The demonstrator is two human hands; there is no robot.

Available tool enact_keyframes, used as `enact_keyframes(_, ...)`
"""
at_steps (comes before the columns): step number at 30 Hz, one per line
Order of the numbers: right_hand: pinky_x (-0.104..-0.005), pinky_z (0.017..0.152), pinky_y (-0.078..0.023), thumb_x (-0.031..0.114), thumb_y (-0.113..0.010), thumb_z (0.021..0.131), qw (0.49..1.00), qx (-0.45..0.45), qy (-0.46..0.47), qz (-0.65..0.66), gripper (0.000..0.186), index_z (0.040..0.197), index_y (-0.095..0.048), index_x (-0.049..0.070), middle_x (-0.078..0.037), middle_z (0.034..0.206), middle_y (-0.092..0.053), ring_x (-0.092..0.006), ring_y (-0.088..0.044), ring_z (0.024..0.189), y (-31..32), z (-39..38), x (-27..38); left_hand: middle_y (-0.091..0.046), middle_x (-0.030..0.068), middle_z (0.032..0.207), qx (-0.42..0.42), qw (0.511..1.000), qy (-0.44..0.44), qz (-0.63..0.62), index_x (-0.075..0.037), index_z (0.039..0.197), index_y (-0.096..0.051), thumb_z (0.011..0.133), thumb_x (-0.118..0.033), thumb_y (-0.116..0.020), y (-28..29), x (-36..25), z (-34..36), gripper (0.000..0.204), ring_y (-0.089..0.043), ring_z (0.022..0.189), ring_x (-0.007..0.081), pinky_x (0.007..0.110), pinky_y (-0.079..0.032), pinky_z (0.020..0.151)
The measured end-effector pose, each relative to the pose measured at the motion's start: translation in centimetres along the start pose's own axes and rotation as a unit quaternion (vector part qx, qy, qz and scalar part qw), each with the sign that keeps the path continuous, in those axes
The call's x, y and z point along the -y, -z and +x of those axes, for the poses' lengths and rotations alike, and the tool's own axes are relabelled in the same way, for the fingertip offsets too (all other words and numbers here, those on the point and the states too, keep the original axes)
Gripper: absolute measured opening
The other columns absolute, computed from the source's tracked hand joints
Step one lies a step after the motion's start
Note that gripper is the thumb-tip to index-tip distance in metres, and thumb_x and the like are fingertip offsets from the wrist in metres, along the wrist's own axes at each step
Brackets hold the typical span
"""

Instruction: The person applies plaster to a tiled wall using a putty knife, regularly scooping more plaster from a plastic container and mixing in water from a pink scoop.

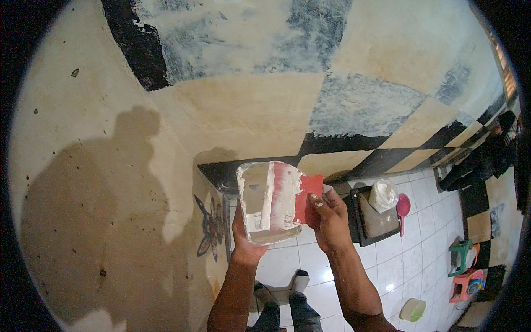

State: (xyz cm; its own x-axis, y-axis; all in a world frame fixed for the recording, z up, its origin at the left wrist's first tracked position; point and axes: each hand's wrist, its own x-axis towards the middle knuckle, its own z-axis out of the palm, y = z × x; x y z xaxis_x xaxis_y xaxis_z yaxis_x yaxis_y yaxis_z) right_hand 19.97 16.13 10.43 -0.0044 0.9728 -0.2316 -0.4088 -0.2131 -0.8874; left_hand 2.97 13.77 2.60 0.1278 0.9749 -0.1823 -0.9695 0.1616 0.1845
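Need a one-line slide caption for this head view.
Left hand holds a putty-coated board while right hand presses a red scraper against it, before a patched checkered wall.

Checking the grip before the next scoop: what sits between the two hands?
In the head view, a putty-coated board rests on the left hand, and a red scraper, held by the right hand, lies against its right edge. No bare gap.

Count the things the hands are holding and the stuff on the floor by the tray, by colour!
Red: 1, the red plastic scraper in the right hand
White: 2, the putty-smeared board on the left hand, and the white bag
Pink: 1, the pink scoop
Black: 1, the black tray
Total: 5
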Motion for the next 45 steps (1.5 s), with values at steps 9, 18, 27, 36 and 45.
enact_keyframes(9,-0.0301,0.077,-0.056,0.003,-0.067,0.082,0.975,0.069,-0.160,0.137,0.035,0.116,-0.057,0.006,-0.008,0.108,-0.064,-0.0193,-0.064,0.095,-0.2,-0.4,-0.5,-0.055,0.0076,0.132,-0.019,0.990,-0.049,0.128,-0.014,0.135,-0.049,0.088,-0.055,-0.050,1.5,-1.8,0.0,0.062,-0.054,0.118,0.0301,0.052,-0.044,0.098)
enact_keyframes(18,-0.0281,0.080,-0.057,0.010,-0.069,0.084,0.974,0.086,-0.127,0.168,0.045,0.124,-0.051,0.004,-0.007,0.115,-0.062,-0.0173,-0.064,0.099,-2.8,3.5,-0.5,-0.057,0.0069,0.129,0.002,0.997,-0.074,0.017,-0.012,0.131,-0.052,0.092,-0.046,-0.051,2.0,-3.1,0.4,0.052,-0.055,0.117,0.0265,0.044,-0.044,0.100)
enact_keyframes(27,-0.0230,0.057,-0.046,0.014,-0.070,0.085,0.977,0.059,-0.057,0.198,0.035,0.117,-0.056,0.009,-0.001,0.102,-0.063,-0.0099,-0.060,0.079,-3.9,7.3,-2.7,-0.054,0.0066,0.133,0.016,0.993,-0.112,0.023,-0.013,0.134,-0.050,0.095,-0.044,-0.046,3.8,-4.2,-0.2,0.050,-0.053,0.120,0.0265,0.045,-0.042,0.103)
enact_keyframes(36,-0.0287,0.053,-0.045,0.009,-0.063,0.090,0.947,-0.071,0.305,-0.070,0.016,0.101,-0.052,0.006,0.000,0.083,-0.058,-0.0103,-0.055,0.067,-6.6,12.0,0.0,-0.053,0.0080,0.133,-0.017,0.993,-0.115,0.022,-0.013,0.137,-0.045,0.096,-0.046,-0.044,4.9,-5.0,-0.9,0.053,-0.053,0.121,0.0279,0.048,-0.045,0.100)
enact_keyframes(45,-0.0490,0.060,-0.052,0.011,-0.063,0.081,0.636,-0.156,0.478,-0.585,0.022,0.097,-0.049,0.008,-0.016,0.083,-0.059,-0.0390,-0.063,0.070,-7.9,20.5,-1.1,-0.054,0.0108,0.132,0.017,0.993,-0.112,-0.016,-0.011,0.136,-0.045,0.095,-0.045,-0.045,4.5,-5.6,-1.2,0.053,-0.054,0.120,0.0286,0.049,-0.045,0.100)
